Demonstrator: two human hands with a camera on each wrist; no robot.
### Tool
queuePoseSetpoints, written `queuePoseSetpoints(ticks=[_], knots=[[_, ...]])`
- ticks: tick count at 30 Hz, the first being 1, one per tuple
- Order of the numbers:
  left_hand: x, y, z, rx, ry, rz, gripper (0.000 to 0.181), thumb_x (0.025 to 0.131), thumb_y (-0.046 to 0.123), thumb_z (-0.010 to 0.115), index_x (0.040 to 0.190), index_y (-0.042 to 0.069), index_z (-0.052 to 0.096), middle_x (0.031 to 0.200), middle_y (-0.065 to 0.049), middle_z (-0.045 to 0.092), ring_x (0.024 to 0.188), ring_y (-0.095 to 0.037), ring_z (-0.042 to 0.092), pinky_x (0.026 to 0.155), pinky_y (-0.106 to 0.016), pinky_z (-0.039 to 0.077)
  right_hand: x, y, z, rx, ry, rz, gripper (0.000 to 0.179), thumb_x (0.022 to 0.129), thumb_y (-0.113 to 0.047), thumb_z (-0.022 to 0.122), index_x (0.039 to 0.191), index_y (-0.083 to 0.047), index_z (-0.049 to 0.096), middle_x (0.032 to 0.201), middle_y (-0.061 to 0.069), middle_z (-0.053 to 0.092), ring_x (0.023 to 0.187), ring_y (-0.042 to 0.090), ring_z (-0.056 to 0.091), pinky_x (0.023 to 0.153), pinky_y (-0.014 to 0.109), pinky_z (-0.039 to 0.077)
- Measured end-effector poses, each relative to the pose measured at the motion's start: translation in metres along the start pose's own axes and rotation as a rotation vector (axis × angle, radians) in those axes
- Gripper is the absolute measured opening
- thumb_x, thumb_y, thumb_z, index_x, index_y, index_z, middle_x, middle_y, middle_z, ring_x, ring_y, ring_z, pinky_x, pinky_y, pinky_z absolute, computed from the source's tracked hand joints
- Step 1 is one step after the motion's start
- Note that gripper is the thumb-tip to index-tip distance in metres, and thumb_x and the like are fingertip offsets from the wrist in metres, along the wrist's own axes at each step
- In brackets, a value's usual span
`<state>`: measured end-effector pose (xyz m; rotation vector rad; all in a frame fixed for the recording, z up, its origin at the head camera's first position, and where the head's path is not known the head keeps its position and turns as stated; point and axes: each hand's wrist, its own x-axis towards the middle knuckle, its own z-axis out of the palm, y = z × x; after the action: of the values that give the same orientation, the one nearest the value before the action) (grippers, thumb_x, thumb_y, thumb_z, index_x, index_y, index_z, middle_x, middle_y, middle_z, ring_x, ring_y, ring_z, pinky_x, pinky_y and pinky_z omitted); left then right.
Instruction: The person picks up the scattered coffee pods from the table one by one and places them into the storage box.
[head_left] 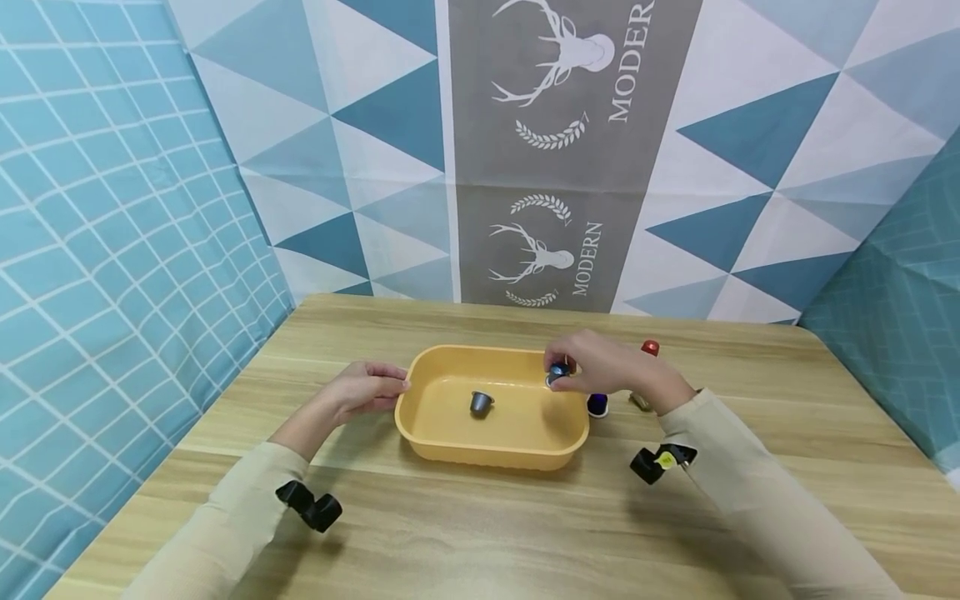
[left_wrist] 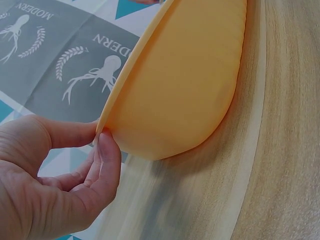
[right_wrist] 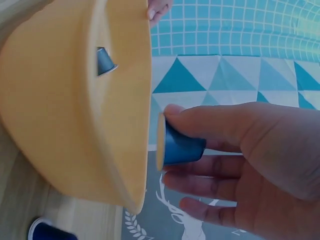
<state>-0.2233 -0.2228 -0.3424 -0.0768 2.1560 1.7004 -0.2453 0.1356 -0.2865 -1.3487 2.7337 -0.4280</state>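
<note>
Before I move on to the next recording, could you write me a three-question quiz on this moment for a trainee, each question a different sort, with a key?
1. Multiple choice: what does the right hand hold?
a) a spoon
b) a blue capsule
c) a sponge
2. True or false: the grey capsule lies inside the yellow tray.
3. Short answer: which part of the tray does the left hand pinch?

Key:
1. b
2. True
3. Its rim, at the tray's left end in the head view.
</note>
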Motion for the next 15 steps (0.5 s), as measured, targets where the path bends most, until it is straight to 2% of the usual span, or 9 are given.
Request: queuePoseSetpoints(ticks=[8,15], knots=[[0.002,0.0,0.0,0.009,0.001,-0.001,0.047,0.092,0.01,0.061,0.13,-0.014,0.046,0.106,-0.008,0.063,0.089,-0.008,0.064,0.082,-0.023,0.059,0.018,-0.001,-0.007,0.05,-0.082,0.005,0.011,0.087,-0.017,0.071,0.093,-0.01,0.066,0.084,-0.002,0.064,0.075,0.008,0.054,0.07,0.022,0.049],[0.002,0.0,-0.001,-0.006,-0.005,-0.007,0.048,0.092,0.01,0.061,0.131,-0.014,0.045,0.106,-0.008,0.062,0.089,-0.007,0.064,0.082,-0.021,0.058,0.035,-0.004,-0.007,0.063,-0.1,-0.009,0.009,0.086,-0.014,0.07,0.091,-0.008,0.066,0.081,0.001,0.062,0.073,0.01,0.051,0.067,0.022,0.046]])
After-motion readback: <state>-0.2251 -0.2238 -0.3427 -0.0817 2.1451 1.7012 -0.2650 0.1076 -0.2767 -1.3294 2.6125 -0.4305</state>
